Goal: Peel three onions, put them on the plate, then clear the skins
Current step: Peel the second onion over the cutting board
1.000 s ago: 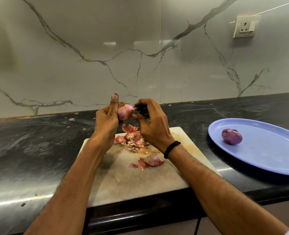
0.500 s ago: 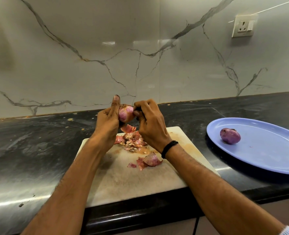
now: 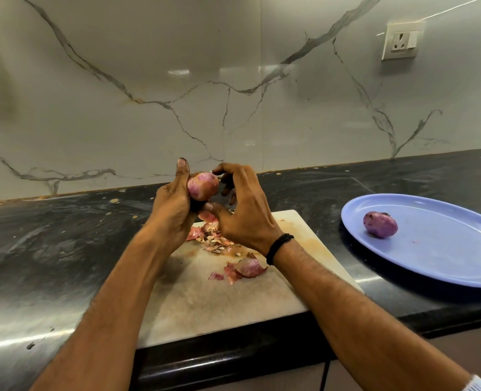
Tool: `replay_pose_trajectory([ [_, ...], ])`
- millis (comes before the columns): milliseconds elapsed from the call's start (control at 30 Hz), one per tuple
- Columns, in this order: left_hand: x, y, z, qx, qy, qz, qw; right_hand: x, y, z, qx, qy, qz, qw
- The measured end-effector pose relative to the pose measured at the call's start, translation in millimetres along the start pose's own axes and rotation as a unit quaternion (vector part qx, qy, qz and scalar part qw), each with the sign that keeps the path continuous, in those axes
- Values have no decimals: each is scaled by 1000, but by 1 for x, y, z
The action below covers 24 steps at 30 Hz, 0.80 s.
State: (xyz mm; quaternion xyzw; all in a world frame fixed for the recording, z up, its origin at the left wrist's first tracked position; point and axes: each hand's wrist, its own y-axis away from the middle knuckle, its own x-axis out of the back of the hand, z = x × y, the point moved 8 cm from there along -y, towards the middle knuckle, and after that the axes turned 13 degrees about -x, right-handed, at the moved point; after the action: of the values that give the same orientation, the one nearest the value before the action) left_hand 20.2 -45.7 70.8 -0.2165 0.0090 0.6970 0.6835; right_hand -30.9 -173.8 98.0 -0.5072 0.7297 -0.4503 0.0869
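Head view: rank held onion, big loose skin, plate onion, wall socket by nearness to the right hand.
1. held onion, at fingertips of right hand
2. big loose skin, on board, under wrist
3. plate onion, right
4. wall socket, upper right

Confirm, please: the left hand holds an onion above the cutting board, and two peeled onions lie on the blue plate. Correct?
Not quite. The head view shows one peeled onion on the blue plate, not two. The left hand does hold an onion above the cutting board.

Black counter (image 3: 50, 249) carries a white cutting board (image 3: 205, 306) and blue plate (image 3: 445, 249)
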Motion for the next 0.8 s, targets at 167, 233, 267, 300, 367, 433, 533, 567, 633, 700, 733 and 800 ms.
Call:
replay_pose_trajectory([
  [167, -5, 0, 0, -12, -36, -54, 998, 1, -1, 0, 21, 15, 20, 999],
  [233, -7, 0, 1, -20, -52, -68, 996, 2, -1, 1, 19, 22, 26, 999],
  [267, -7, 0, 2, -26, -57, -70, 996, 2, -1, 1, 18, 22, 28, 999],
  [300, -7, 1, 4, -30, -61, -70, 995, 3, -1, 1, 17, 21, 30, 999],
  [367, -7, 2, 6, -29, -62, -67, 995, 5, -1, 1, 17, 22, 35, 999],
  [433, -7, 2, 6, -30, -57, -72, 995, 6, -1, 2, 19, 26, 41, 999],
  [533, -9, 3, 6, -39, -50, -83, 995, 5, -1, 3, 25, 36, 41, 998],
  [567, -10, 3, 5, -40, -49, -85, 994, 5, -1, 3, 26, 41, 40, 998],
  [633, -11, 5, 5, -39, -54, -84, 994, 4, -1, 4, 28, 50, 40, 998],
  [700, -12, 5, 5, -41, -54, -84, 994, 4, 0, 3, 32, 54, 41, 997],
  [733, -11, 4, 5, -40, -47, -84, 995, 4, 0, 2, 34, 55, 42, 997],
  [800, -10, 3, 5, -36, -36, -79, 996, 4, 0, 2, 36, 55, 45, 997],
])
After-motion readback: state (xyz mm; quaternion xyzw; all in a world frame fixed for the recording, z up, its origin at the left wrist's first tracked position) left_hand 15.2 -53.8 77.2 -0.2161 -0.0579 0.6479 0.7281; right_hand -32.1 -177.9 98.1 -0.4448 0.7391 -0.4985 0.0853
